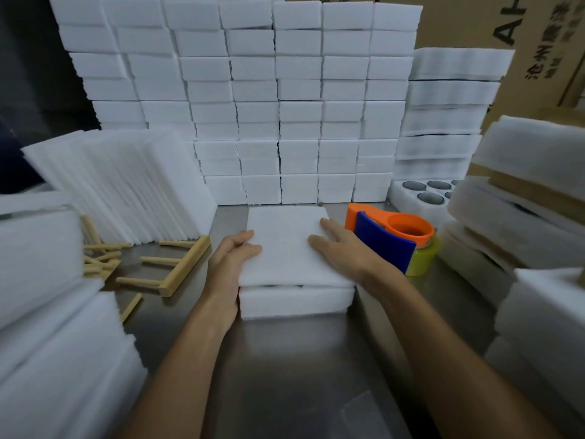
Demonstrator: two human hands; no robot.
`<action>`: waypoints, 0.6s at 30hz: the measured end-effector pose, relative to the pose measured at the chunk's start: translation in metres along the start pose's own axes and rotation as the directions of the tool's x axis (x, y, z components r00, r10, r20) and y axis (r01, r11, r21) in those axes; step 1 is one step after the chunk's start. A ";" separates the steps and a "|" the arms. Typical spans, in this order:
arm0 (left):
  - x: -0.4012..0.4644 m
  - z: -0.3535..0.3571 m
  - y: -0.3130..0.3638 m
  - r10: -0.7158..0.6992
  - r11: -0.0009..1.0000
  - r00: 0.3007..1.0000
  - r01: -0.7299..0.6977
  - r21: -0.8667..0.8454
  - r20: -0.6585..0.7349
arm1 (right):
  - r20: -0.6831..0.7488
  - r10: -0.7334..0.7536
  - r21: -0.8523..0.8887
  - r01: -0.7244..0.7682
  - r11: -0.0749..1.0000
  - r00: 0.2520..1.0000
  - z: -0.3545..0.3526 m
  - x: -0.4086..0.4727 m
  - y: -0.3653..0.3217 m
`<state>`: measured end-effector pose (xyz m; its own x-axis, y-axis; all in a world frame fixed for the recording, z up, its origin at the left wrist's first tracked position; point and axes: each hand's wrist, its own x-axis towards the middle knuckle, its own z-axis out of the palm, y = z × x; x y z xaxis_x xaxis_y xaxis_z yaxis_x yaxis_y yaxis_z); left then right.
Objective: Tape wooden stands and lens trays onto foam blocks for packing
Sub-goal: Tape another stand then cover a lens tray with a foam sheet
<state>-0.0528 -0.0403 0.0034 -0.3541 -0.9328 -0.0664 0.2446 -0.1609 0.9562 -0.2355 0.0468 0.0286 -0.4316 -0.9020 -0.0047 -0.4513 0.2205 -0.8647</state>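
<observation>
At table centre, a foam pad (286, 245) sits on a foam block (296, 301). The left hand (229, 258) holds their left edge, fingers curled over the pad; the right hand (343, 250) lies flat on top, fingers straight. No tape shows on this pair yet — that seems still to do. The tape gun (392, 240) waits just right, stands (164, 267) left. Foam stacks (285, 99) hem in three sides — only the near table (300, 375) is free.

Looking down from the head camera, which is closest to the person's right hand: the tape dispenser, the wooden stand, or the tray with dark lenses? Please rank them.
From the right hand:
1. Tape dispenser, just beside it on the right.
2. Lens tray, behind the dispenser, farther right.
3. Wooden stand, across the foam block, on the left.
</observation>
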 end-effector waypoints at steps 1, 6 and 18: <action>0.001 0.000 0.000 -0.010 1.000 1.000 0.010 0.000 0.002 | 0.011 0.003 -0.008 -0.003 1.000 1.000 0.000 0.001 0.000; 0.007 0.001 -0.001 -0.049 0.998 0.999 0.050 -0.038 0.010 | -0.009 0.011 -0.018 -0.011 1.000 1.000 0.000 0.002 0.002; 0.008 0.006 0.004 -0.107 0.994 0.992 0.108 -0.008 0.069 | -0.015 0.015 0.095 -0.014 0.995 1.000 0.002 0.003 0.003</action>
<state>-0.0599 -0.0463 0.0086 -0.4393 -0.8860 -0.1487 0.2121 -0.2631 0.9411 -0.2365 0.0442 0.0250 -0.4501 -0.8929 -0.0101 -0.3693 0.1965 -0.9083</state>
